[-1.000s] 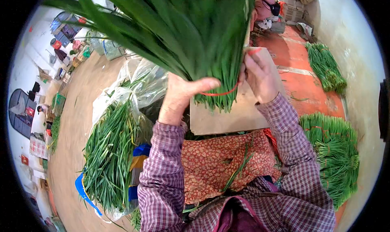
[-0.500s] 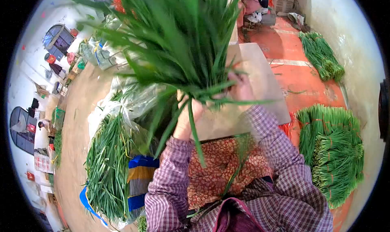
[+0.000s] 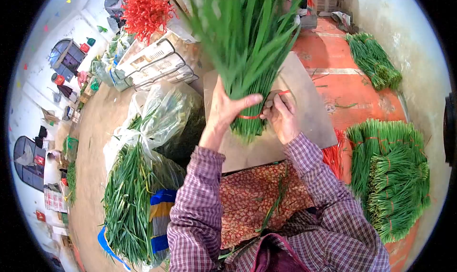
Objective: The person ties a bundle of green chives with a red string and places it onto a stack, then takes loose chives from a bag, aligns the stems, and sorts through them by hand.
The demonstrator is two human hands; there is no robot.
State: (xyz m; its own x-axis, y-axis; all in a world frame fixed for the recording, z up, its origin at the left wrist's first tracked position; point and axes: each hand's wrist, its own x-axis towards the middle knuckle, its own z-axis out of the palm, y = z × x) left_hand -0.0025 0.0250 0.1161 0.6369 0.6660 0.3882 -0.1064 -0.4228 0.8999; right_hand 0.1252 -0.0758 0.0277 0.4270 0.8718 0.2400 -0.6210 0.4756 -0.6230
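Observation:
A thick bunch of garlic chives (image 3: 252, 57) stands upright over a flat board (image 3: 307, 98), leaves up and cut ends down. Around its side wraps my left hand (image 3: 228, 103), thumb across the front of the stems. A red tie (image 3: 251, 116) circles the bunch low down, near the cut ends. At the right of the stems, my right hand (image 3: 282, 112) is closed with thumb and fingers pinching the red tie, whose end pokes out above the fingers. A patterned red cloth (image 3: 262, 196) covers my lap, with a few loose leaves on it.
Loose chives (image 3: 131, 200) fill an open bag at left, beside a clear plastic bag (image 3: 166, 115). Tied bundles (image 3: 392, 181) are stacked at right; more bundles (image 3: 373, 60) lie behind. Red ties (image 3: 335, 155) lie by the board. A white crate (image 3: 154, 62) stands back left.
The bunch has gone from spread and tilted left to upright and gathered. A red tie now shows around its stems. Both hands have shifted in at its lower part.

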